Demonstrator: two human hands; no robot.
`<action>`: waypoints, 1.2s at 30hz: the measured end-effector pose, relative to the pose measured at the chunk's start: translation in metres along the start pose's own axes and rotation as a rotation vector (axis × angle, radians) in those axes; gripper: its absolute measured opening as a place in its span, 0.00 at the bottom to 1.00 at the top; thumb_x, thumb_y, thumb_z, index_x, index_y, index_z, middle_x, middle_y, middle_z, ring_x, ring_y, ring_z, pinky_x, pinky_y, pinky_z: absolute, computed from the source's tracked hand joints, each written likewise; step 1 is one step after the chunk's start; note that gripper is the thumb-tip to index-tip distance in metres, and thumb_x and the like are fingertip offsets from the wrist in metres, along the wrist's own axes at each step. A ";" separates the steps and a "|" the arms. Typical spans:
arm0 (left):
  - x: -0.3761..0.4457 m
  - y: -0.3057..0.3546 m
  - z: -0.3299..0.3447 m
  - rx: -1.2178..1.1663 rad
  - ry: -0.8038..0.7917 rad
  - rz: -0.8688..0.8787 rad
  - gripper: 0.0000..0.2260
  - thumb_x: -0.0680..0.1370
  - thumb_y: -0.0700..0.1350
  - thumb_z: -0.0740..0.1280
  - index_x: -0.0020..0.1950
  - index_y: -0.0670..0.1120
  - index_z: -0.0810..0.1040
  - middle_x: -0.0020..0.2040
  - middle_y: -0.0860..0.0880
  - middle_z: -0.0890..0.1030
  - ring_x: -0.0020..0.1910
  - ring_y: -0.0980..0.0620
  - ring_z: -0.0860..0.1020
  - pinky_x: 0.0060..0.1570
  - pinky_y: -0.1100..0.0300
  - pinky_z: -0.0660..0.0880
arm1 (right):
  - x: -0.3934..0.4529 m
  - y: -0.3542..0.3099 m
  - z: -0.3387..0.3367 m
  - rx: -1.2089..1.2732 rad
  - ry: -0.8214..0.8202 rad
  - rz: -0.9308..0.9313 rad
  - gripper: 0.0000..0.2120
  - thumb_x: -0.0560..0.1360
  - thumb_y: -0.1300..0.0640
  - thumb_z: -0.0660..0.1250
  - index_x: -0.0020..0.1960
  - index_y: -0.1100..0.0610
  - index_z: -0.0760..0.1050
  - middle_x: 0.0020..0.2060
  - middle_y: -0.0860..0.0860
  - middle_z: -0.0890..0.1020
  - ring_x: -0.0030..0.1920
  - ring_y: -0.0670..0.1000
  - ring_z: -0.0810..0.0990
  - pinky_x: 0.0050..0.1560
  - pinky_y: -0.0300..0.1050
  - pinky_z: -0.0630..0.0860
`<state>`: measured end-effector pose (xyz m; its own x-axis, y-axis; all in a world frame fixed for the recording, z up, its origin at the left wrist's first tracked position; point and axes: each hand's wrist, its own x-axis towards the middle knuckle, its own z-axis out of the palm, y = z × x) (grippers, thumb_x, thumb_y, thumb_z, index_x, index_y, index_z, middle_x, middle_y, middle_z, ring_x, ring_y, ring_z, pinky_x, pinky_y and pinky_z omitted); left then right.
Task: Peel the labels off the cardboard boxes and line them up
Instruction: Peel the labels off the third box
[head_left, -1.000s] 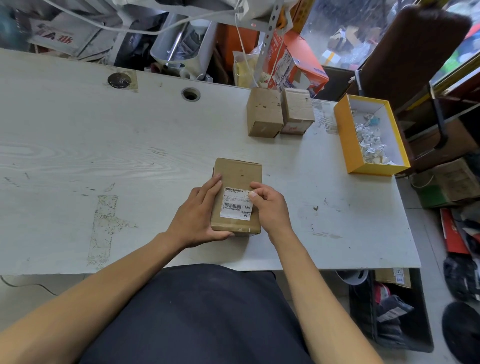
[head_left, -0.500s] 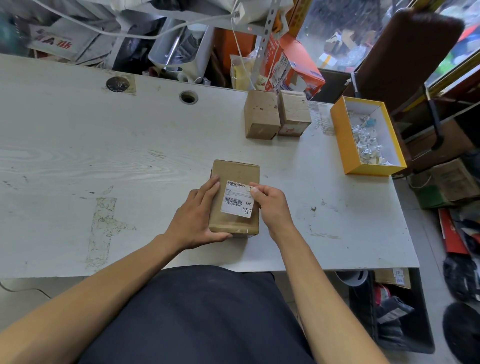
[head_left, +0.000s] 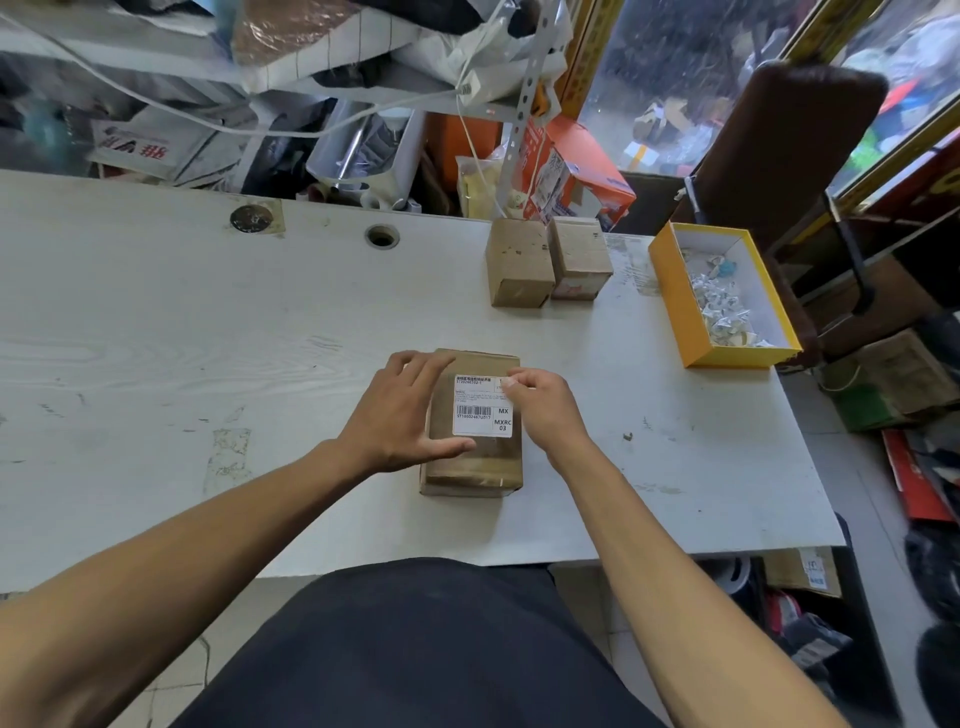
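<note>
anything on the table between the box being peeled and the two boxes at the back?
Head view: nothing. Bare white table separates the near box from the two back boxes. The yellow tray sits off to the right.

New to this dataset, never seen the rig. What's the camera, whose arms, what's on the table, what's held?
No robot here: one wide-angle camera worn on a person's head looks down at their bare arms. On the white table lies a cardboard box with a white barcode label. The left hand rests open on the box, steadying it. The right hand picks at the label's top right corner. Farther back stand two small boxes side by side, and a yellow tray of crumpled paper scraps.
</note>
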<state>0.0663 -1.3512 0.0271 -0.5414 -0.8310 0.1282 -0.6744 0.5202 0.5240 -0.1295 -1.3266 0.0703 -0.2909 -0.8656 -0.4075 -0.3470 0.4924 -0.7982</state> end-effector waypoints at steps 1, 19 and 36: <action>0.004 0.001 -0.004 0.014 0.000 0.019 0.45 0.64 0.72 0.68 0.73 0.49 0.63 0.66 0.49 0.74 0.65 0.44 0.68 0.59 0.45 0.74 | 0.001 -0.003 0.001 -0.012 -0.002 -0.002 0.10 0.79 0.58 0.63 0.41 0.59 0.79 0.53 0.47 0.79 0.51 0.48 0.78 0.49 0.42 0.72; 0.020 0.013 -0.027 0.168 0.060 0.148 0.31 0.70 0.59 0.75 0.66 0.44 0.75 0.57 0.46 0.80 0.59 0.44 0.73 0.53 0.49 0.77 | -0.003 -0.033 -0.002 0.032 -0.074 -0.020 0.11 0.79 0.58 0.63 0.46 0.63 0.81 0.40 0.56 0.83 0.37 0.49 0.81 0.35 0.38 0.74; 0.016 0.013 -0.015 0.200 -0.043 0.021 0.42 0.68 0.66 0.73 0.75 0.47 0.65 0.69 0.47 0.72 0.69 0.45 0.66 0.64 0.48 0.72 | -0.004 -0.019 -0.036 0.068 0.045 -0.069 0.09 0.75 0.57 0.68 0.54 0.55 0.74 0.54 0.52 0.78 0.52 0.50 0.76 0.48 0.42 0.72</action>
<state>0.0566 -1.3609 0.0488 -0.5746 -0.8124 0.0988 -0.7465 0.5698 0.3437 -0.1539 -1.3294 0.1028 -0.3089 -0.8914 -0.3315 -0.3066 0.4233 -0.8525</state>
